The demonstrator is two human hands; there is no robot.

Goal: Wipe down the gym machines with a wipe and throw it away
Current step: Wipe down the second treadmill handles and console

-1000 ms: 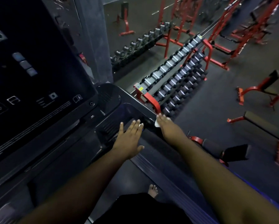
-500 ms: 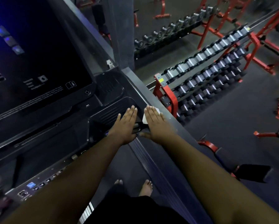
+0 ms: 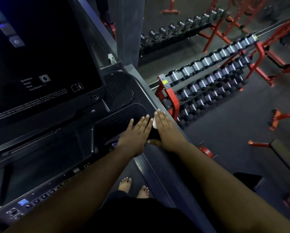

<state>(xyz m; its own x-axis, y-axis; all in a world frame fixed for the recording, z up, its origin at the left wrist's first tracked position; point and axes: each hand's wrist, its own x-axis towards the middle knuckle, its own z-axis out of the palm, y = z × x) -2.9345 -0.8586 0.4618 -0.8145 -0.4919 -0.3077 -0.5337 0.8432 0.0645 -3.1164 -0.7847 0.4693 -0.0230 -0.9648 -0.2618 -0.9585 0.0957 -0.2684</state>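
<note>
The wipe (image 3: 154,123) is seen only as a small white scrap at the inner edge of the right hand (image 3: 166,132), the rest of it being hidden beneath the palm. It is pinned flat against the grey side rail (image 3: 141,76) of the treadmill console (image 3: 77,135), at the console's right-hand edge. The right hand is laid over it with fingers straight and held close together, so the cloth is pressed down rather than pinched; a flat palm of this kind is judged to spread pressure across the cloth, which suits a sweeping stroke along the rail. The left hand (image 3: 135,133) is set just beside it, also flat with straight fingers lying together, and nothing is held in it; it rests on the dark tray recess (image 3: 122,113) of the console and is judged to serve as a brace while the reach is made. Whether the two hands touch cannot be told, though their inner edges lie very near. Above and to the left, the dark display screen (image 3: 40,56) is tilted toward the viewer, with faint icons lit on it, and a row of buttons (image 3: 40,197) runs along the lower console edge. Bare feet (image 3: 134,187) are seen below on the treadmill deck. Beyond the rail, a red dumbbell rack (image 3: 208,78) stands on the gym floor, well apart. The wiping step is judged to be under way, with disposal not yet begun; no bin is in view.
</note>
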